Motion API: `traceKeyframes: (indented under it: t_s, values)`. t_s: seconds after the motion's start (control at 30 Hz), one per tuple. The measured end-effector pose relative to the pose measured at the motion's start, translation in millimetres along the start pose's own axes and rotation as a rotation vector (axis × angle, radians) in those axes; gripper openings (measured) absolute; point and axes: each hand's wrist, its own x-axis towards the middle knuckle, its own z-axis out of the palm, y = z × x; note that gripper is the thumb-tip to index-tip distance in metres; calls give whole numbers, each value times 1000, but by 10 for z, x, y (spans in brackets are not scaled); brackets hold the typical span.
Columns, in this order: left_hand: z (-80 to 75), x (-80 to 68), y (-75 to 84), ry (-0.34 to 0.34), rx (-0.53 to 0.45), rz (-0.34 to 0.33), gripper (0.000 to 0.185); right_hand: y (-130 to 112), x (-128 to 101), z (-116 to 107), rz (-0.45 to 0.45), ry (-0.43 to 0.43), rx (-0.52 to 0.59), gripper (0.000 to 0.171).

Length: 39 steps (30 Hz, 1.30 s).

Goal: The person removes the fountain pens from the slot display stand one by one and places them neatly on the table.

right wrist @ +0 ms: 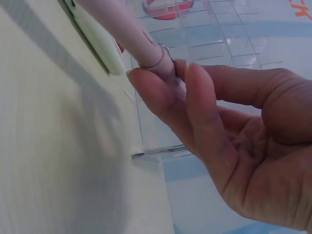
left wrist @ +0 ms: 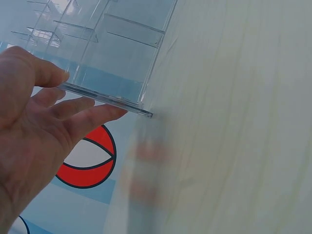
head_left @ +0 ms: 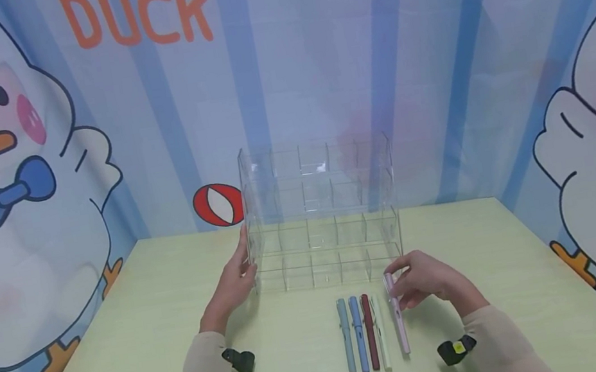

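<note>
Head view, right hand (head_left: 427,282) pinching pink pen (head_left: 398,320)

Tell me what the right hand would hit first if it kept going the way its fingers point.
The right hand, pinching the pink pen, points up-left toward the clear acrylic organizer. Its front lower edge looks like the first contact, very close ahead, though exact depth is unclear.

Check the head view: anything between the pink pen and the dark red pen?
Yes: one white pen lies between the pink pen and the dark red pen. The right hand pinches the pink one.
</note>
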Motion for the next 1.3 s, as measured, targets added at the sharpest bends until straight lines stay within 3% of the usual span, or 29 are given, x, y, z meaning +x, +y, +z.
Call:
traceKeyframes:
  t_s: [0.8, 1.3]
  values:
    - [-5, 15, -59, -5, 12, -20, 83, 77, 56, 56, 36, 5, 39, 53]
    - [-4, 4, -49, -11, 8, -14, 87, 109, 93, 160, 103, 75, -2, 50]
